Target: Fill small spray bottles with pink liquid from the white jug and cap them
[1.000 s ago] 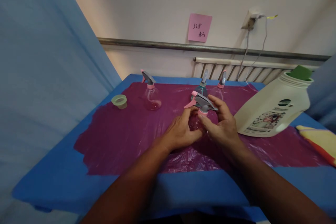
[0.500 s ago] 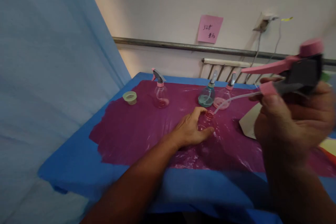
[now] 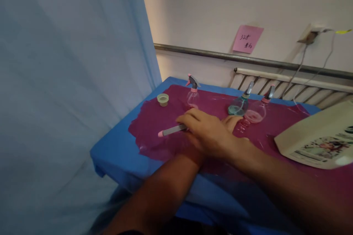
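My right hand [image 3: 206,132] crosses over my left forearm and is closed around a spray head [image 3: 173,130]. The grey, pink-tipped end of that spray head sticks out to the left, and its tube is hidden. Mostly covered by the right hand, my left hand [image 3: 232,122] grips a clear pink bottle [image 3: 243,126] with an uncapped threaded neck. Just behind this bottle stand a teal spray bottle [image 3: 237,107] and a pink spray bottle [image 3: 256,112], both with sprayers on. Another pink spray bottle [image 3: 193,97] is partly hidden behind my right hand.
Purple plastic sheeting [image 3: 154,128] covers part of the blue table [image 3: 110,150]. A small greenish cup [image 3: 163,99] stands at the left. At the right is a large cream jug [image 3: 311,147] with a label. A radiator [image 3: 275,80] and pipe run along the wall; a blue curtain [image 3: 68,62] hangs left.
My right hand has swung from the right across to the left over my left forearm, carrying the spray head away from the bottle's neck. The view has turned left, and the cream jug shows more.
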Demonstrator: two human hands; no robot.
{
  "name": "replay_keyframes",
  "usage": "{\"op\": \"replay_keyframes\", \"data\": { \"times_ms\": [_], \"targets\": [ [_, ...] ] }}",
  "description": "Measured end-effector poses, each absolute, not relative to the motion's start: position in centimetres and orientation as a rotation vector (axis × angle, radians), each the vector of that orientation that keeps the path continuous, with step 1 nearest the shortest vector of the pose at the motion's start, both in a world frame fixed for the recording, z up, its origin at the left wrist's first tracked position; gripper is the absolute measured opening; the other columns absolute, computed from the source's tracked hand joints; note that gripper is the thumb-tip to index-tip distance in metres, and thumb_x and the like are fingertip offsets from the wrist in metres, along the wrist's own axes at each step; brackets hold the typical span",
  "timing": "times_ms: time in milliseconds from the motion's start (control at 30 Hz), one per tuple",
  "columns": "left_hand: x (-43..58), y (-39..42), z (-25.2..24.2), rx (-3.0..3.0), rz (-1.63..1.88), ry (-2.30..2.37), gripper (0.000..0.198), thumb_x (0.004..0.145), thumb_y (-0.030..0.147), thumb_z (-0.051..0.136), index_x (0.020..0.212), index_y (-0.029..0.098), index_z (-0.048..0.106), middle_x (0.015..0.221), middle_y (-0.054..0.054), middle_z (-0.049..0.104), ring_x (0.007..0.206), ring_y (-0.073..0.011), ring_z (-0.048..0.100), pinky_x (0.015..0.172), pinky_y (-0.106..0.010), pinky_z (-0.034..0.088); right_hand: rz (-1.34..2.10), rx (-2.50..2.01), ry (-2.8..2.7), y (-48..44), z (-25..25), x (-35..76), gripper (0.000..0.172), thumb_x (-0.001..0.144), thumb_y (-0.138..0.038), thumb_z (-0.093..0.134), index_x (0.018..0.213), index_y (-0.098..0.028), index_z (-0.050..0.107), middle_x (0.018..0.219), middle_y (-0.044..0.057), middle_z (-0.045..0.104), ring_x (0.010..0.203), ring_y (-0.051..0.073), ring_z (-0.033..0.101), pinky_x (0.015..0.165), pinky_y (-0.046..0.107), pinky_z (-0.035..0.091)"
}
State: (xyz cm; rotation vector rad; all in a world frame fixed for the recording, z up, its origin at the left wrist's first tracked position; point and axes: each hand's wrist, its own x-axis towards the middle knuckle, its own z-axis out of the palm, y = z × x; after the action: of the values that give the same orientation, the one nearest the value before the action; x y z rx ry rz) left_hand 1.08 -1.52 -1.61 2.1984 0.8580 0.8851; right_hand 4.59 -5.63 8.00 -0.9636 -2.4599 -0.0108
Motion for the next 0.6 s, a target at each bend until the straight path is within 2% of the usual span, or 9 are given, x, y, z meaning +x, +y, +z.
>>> {"op": "replay_keyframes", "data": {
  "times_ms": [67, 167, 300, 467, 600],
  "targets": [
    [1.0, -1.3, -1.7, 2.208, 0.848, 0.734, 0.096, 0.086, 0.049, 0.099, 0.17, 0.035, 0.053, 0.172, -0.009, 0.063, 0.162, -0.0381, 0.059, 0.137, -0.046, 0.047, -0.078, -0.969, -2.638, -4.6, 7.6, 1.9, 0.025, 0.111, -0.011, 0.056, 0.126, -0.022, 0.073, 0.121, 0.01, 0.072, 0.095, 0.022, 0.064, 0.071, 0.035, 0.047],
    [1.0, -0.7, -1.8, 2.171, 0.802, 0.634, 0.099, 0.087, 0.055, 0.097, 0.17, 0.029, 0.05, 0.174, -0.018, 0.059, 0.162, -0.0434, 0.058, 0.136, -0.055, 0.048, -0.178, -0.874, -2.812, -3.1, 7.2, -1.3, 0.026, 0.115, -0.01, 0.048, 0.124, -0.018, 0.072, 0.118, 0.012, 0.069, 0.096, 0.024, 0.062, 0.067, 0.036, 0.042],
    [1.2, -0.1, -2.2, 2.188, 0.797, 0.61, 0.1, 0.083, 0.051, 0.1, 0.167, 0.03, 0.051, 0.171, -0.02, 0.06, 0.159, -0.0482, 0.059, 0.131, -0.062, 0.051, -0.177, -0.922, -2.864, -1.3, 6.2, -3.4, 0.026, 0.119, -0.014, 0.047, 0.129, -0.016, 0.07, 0.126, 0.016, 0.069, 0.105, 0.027, 0.066, 0.069, 0.036, 0.048],
    [1.4, -0.1, -2.6, 2.248, 0.761, 0.658, 0.098, 0.082, 0.05, 0.101, 0.165, 0.027, 0.053, 0.161, -0.02, 0.064, 0.151, -0.0498, 0.065, 0.125, -0.06, 0.056, -0.01, -1.02, -2.917, -1.1, 5.1, -3.0, 0.023, 0.121, -0.022, 0.051, 0.134, -0.015, 0.069, 0.132, 0.014, 0.07, 0.106, 0.026, 0.072, 0.078, 0.037, 0.058],
    [1.5, -0.3, -2.1, 2.247, 0.744, 0.69, 0.098, 0.081, 0.045, 0.102, 0.164, 0.023, 0.054, 0.161, -0.021, 0.064, 0.151, -0.0503, 0.064, 0.126, -0.061, 0.056, 0.059, -1.032, -2.91, -2.0, 5.4, -1.9, 0.023, 0.119, -0.022, 0.056, 0.137, -0.016, 0.068, 0.131, 0.012, 0.073, 0.105, 0.026, 0.076, 0.077, 0.037, 0.059]
  ]
}}
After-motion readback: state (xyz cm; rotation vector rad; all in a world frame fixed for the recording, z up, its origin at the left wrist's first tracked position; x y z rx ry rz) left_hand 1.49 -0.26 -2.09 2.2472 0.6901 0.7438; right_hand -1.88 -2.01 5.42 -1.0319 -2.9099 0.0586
